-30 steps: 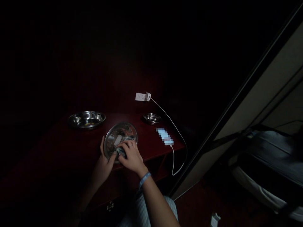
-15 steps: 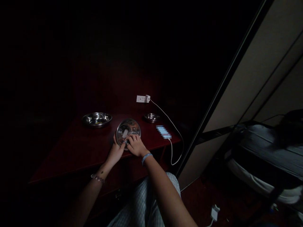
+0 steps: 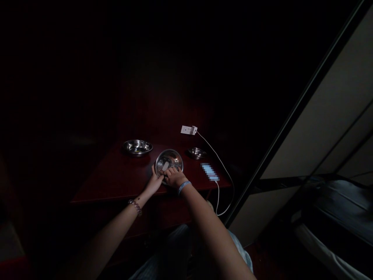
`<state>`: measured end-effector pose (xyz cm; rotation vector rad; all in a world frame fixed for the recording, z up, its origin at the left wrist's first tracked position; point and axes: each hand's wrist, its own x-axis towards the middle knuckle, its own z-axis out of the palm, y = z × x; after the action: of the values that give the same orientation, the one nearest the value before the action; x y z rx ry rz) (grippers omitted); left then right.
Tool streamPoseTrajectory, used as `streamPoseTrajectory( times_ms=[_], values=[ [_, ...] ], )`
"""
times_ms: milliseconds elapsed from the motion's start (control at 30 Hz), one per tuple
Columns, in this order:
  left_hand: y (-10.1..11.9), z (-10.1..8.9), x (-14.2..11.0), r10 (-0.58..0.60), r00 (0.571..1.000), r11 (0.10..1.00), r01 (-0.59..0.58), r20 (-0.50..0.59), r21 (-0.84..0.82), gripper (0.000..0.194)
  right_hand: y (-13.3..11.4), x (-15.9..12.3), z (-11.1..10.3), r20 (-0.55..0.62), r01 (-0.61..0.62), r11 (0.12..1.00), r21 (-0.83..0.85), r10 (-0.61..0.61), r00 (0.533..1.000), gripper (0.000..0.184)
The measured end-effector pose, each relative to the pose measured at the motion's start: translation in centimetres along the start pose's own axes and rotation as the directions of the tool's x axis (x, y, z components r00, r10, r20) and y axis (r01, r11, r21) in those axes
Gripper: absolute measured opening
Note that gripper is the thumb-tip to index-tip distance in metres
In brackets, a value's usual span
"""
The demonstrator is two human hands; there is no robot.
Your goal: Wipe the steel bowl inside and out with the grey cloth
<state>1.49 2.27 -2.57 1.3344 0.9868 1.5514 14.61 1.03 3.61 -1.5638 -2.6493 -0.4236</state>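
Note:
A shiny stainless steel bowl (image 3: 171, 156) is tilted toward me at the front of the dark red table. My left hand (image 3: 155, 180) grips its lower left rim, thumb on the inside edge and fingers around the outer wall. Reaching over the near rim, my right hand (image 3: 175, 177) has its fingers curled inside the bowl, close to the left thumb. Whatever the right fingertips hold, if anything, is too small and dark to make out. A pale rectangular patch (image 3: 165, 166) shows on the bowl's inside; whether it is a label or a reflection is unclear.
A wide steel dish (image 3: 138, 148) stands back left on the table (image 3: 116, 179), a smaller steel bowl (image 3: 197, 153) back right. A phone (image 3: 210, 172) lies at the right, its white cable (image 3: 224, 167) running to a wall socket (image 3: 186, 130) and looping below the table edge.
My view has shifted, so the table and bowls appear farther right. My right hand's fingers have moved slightly within the bowl; the left hand keeps its grip on the rim.

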Motion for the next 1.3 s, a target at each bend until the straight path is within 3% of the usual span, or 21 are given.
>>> streamPoseTrajectory(
  times_ms=[300, 500, 600, 700, 833, 1000, 1200, 1300],
  values=[
    [-0.3, -0.3, 0.6, 0.016, 1.0, 0.998, -0.015, 0.011, -0.053, 0.073, -0.1, -0.6, -0.8, -0.079, 0.054, 0.998, -0.037, -0.057, 0.995, 0.03],
    [-0.2, -0.3, 0.7, 0.046, 0.998, 0.998, -0.045, 0.047, -0.034, 0.073, -0.2, -1.9, -0.2, -0.309, 0.134, 0.991, -0.025, -0.135, 0.941, 0.033],
    [0.4, -0.3, 0.7, 0.013, 0.999, 1.0, -0.012, 0.033, -0.013, 0.073, -0.2, -2.6, -0.6, -0.344, 0.183, 0.983, -0.032, -0.183, 0.921, 0.039],
    [1.3, -0.3, 0.5, 0.017, 1.0, 1.0, -0.017, 0.017, -0.012, 0.073, 0.2, -3.5, -0.8, -0.345, 0.122, 0.992, 0.008, -0.112, 0.932, 0.04],
    [2.6, -0.6, 0.7, -0.014, 1.0, 1.0, 0.015, 0.016, -0.024, 0.065, 0.9, -4.6, -0.9, -0.287, -0.095, 0.991, 0.099, 0.119, 0.95, 0.044],
    [3.8, -1.3, 1.5, 0.025, 1.0, 0.999, -0.025, -0.003, -0.033, 0.05, 1.2, -4.8, -1.7, -0.174, -0.307, 0.945, 0.109, 0.322, 0.93, 0.049],
    [3.1, -1.7, 1.7, -0.018, 1.0, 0.998, 0.019, 0.016, -0.062, 0.035, 1.8, -4.2, -1.9, -0.162, -0.221, 0.962, 0.163, 0.247, 0.955, 0.035],
    [2.6, -1.8, 1.6, 0.033, 0.999, 0.998, -0.033, 0.006, -0.062, 0.033, 2.0, -3.7, -1.7, -0.186, -0.135, 0.965, 0.224, 0.178, 0.966, 0.032]
  ],
)
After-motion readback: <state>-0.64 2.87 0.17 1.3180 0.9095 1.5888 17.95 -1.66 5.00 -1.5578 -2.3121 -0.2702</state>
